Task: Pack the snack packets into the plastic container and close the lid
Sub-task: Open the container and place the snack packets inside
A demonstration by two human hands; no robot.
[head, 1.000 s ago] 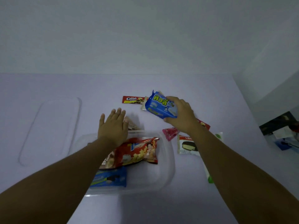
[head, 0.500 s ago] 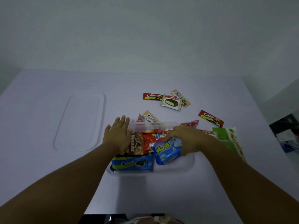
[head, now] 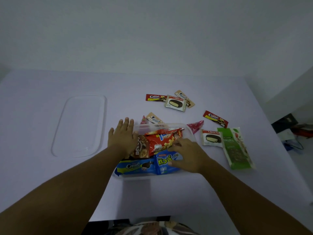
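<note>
Clear plastic container [head: 189, 131], rectangular with rounded corners, sits on pale table [head: 50, 175], long axis running left to right across the view. Four glossy foil packets inside. Blue wafer packet [head: 165, 164] lies at the near right, its lettering reading left to right. Long blue cookie packet [head: 135, 167] lies beside it at the near left, long axis also left-right. Red chip bag [head: 162, 140] and brown cookie bag [head: 141, 148] fill the far half, crinkled.

Right hand [head: 188, 155] rests on the blue wafer packet, fingers curled loosely, fingertips touching its top edge; a firm grip cannot be told. Left hand [head: 122, 137] lies flat on the container's left rim, fingers spread and extended, grasping nothing.

Transparent lid [head: 79, 126], flat, lies well apart to the left, long axis pointing away from the person. Loose packets beyond and right: two choco pie packets [head: 175, 103] [head: 210, 138], green pouch [head: 236, 148].
</note>
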